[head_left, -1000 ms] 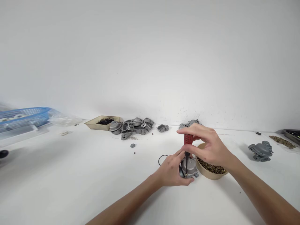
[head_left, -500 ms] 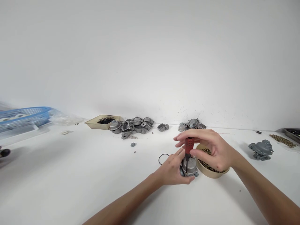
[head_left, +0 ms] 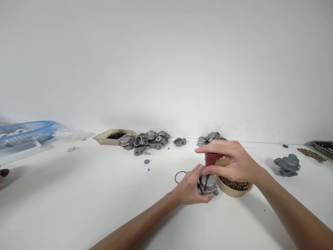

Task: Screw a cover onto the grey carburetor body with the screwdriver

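One screwdriver [head_left: 211, 159] is gripped nearly upright by the right hand [head_left: 232, 161], its shaft [head_left: 206, 183] pointed down at the near edge of the casing [head_left: 212, 184] clasped by the left hand [head_left: 191, 186].

The thumb [head_left: 216, 169] of the right hand [head_left: 232, 163], beside the handle of the screwdriver [head_left: 211, 159] half a second ago, now crosses its lower front (a second fingertip that poked out has slipped from sight), and the screwdriver leans slightly further right
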The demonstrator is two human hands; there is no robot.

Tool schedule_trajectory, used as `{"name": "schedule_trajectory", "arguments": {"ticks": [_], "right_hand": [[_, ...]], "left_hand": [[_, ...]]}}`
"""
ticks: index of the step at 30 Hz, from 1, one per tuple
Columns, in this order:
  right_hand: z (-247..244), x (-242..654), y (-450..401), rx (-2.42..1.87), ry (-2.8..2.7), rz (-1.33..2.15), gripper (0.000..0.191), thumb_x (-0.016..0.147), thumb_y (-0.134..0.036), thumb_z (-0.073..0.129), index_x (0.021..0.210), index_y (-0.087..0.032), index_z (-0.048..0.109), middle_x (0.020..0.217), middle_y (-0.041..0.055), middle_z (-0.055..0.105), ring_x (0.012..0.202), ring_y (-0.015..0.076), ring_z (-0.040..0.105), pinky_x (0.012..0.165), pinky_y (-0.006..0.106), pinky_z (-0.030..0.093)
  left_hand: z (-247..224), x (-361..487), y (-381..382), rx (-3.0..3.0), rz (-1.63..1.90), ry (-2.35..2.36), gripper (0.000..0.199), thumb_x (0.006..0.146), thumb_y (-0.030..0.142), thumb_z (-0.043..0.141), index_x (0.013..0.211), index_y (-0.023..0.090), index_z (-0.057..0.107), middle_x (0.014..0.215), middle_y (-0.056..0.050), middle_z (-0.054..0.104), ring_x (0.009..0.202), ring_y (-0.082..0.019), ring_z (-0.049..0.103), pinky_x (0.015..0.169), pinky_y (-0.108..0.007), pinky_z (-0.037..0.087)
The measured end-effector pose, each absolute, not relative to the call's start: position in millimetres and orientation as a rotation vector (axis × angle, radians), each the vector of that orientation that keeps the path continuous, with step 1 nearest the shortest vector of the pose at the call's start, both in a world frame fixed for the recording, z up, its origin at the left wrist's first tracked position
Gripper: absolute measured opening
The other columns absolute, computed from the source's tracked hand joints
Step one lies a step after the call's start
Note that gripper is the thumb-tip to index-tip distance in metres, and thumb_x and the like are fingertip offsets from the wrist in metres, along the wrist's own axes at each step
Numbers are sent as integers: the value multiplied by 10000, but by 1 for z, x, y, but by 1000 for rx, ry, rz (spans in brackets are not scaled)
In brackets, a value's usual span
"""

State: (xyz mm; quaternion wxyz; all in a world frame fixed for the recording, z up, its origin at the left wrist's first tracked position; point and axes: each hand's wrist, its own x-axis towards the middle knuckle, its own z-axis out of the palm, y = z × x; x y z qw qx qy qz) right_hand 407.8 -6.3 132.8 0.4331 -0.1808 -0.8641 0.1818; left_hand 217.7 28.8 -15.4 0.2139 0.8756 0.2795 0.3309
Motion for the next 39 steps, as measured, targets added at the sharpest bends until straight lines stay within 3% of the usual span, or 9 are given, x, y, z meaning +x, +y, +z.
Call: {"name": "schedule_trajectory", "arguments": {"ticks": [3,6,9,13,16,19,25,32,39], "right_hand": [[133,407,-7,-515,-2197,374,366,976,-216,726,1331,-284,672,864,-19,683,811,134,640,749,286,558],[135,409,-10,-509,-2247,521,479,994,-123,594,1449,-273,578,1047,19,714,958,151,673,850,319,569],[139,412,-11,-535,-2252,636,529,971,-98,562,1469,-275,547,1059,19,723,916,143,689,803,300,590],[145,418,-8,-712,-2212,653,425,960,-164,630,1372,-267,612,979,17,729,880,155,699,746,286,602],[146,428,-5,-882,-2183,657,268,929,-230,707,1193,-240,664,967,29,738,847,160,703,641,243,567],[137,445,-4,-948,-2081,697,183,916,-285,749,1055,-209,657,967,49,738,821,158,708,687,257,586],[94,490,-13,-883,-1882,908,199,906,-316,796,946,-179,659,987,109,742,808,178,714,691,288,637],[58,509,-25,-1024,-1702,951,224,932,-421,757,921,-206,697,1017,86,704,707,148,658,651,260,600],[66,506,-33,-1218,-1594,938,377,930,-565,719,926,-188,714,928,111,705,609,153,591,510,273,483]], "left_hand": [[-16,218,29,2432,907,783,644,706,402,831,1242,221,526,1004,-37,621,868,-264,651,724,-401,579],[-17,218,29,2407,954,747,758,701,355,842,1351,251,467,1132,-70,647,1001,-301,659,828,-433,586],[-16,219,29,2364,983,701,792,678,314,835,1363,254,443,1176,-85,649,1040,-310,663,863,-433,584],[-10,218,27,2312,952,771,706,644,287,804,1261,245,463,1050,-36,646,894,-251,674,797,-386,580],[-2,212,26,2293,875,814,723,641,313,813,1262,249,448,1128,-52,647,943,-254,681,862,-409,574],[4,206,26,2335,799,823,786,630,338,822,1313,273,439,1192,-58,649,940,-253,687,889,-426,563],[15,202,24,2488,680,794,856,662,363,807,1405,303,386,1149,-37,678,863,-249,685,846,-428,556],[16,207,20,2500,751,747,674,697,323,754,1305,269,467,1224,-59,645,909,-249,684,767,-358,574],[3,215,17,2377,831,833,702,795,352,764,1419,284,451,1347,-99,591,1067,-277,678,935,-417,588]]}}
